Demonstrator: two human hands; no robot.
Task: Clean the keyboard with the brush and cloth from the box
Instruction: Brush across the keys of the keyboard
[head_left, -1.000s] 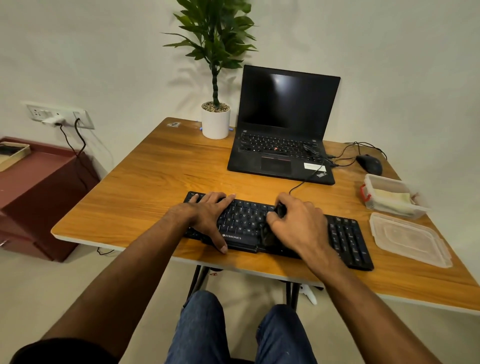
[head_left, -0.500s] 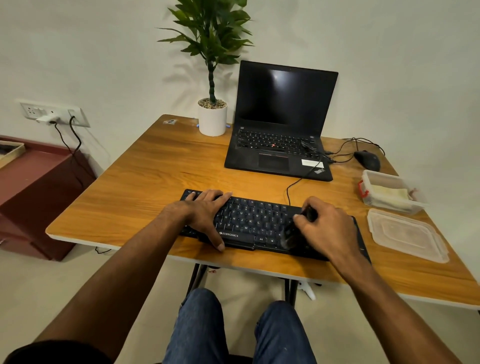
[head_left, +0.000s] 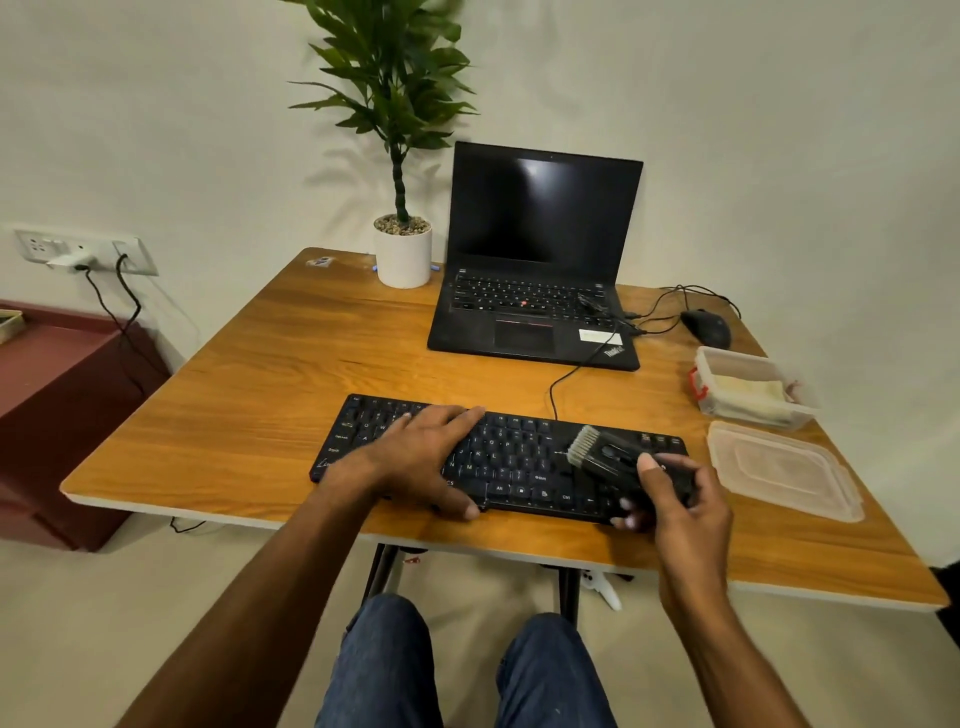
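A: What is held, nearest first?

B: The brush (head_left: 613, 460) is pinched by the fingers of the right hand (head_left: 675, 499), bristles pale and pointed away over the right part of the keyboard (head_left: 498, 460). The left hand (head_left: 421, 457) is laid flat, fingers spread, pressing the keyboard's left half onto the table (head_left: 234, 415).

A: How far along is the task judged to be?

B: Brushing appears to be under way; wiping seems left. Beyond the right fingers, the lid (head_left: 784, 470) is set aside, and past it the cloth (head_left: 750, 395) is seen folded in the open box (head_left: 753, 384), untouched.
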